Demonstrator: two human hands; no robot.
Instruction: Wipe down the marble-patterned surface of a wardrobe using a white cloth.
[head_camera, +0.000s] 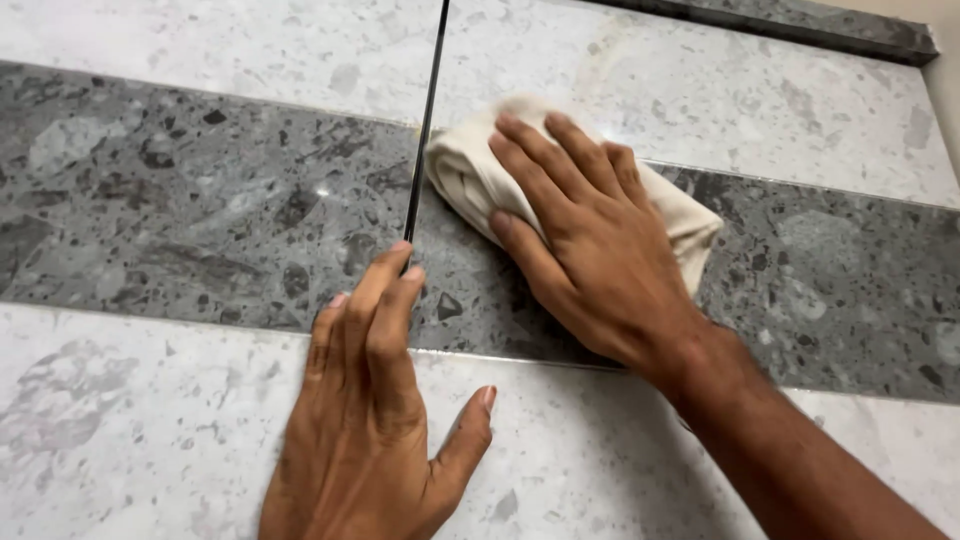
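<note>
The folded cream cloth (470, 165) lies on the dark grey stone band (200, 210), its upper edge reaching onto the pale tile beyond, and the right hand (590, 250) presses down flat on top of it. The fingers (545, 165) of that hand are stretched out and spread a little, laid along the cloth and pointing up and to the left; they are not curled around it, just resting on it with the palm over the cloth's near half. The thumb runs along the cloth's lower edge. Part of the cloth sticks out past the fingertips on the left and past the back of the hand on the right.

Just left of the cloth runs a thin black joint (425, 130) between the tiles, going from the top of the view down across the grey band. The left hand (370, 420) lies on the pale speckled tile (120, 420) nearer to me, fingers held close together and straight, the tips (400, 262) touching the lower end of that black line, thumb out to the side. It holds nothing. The cloth's left fold sits right against the joint, just above and to the right of those fingertips, with a little bare grey stone between them
</note>
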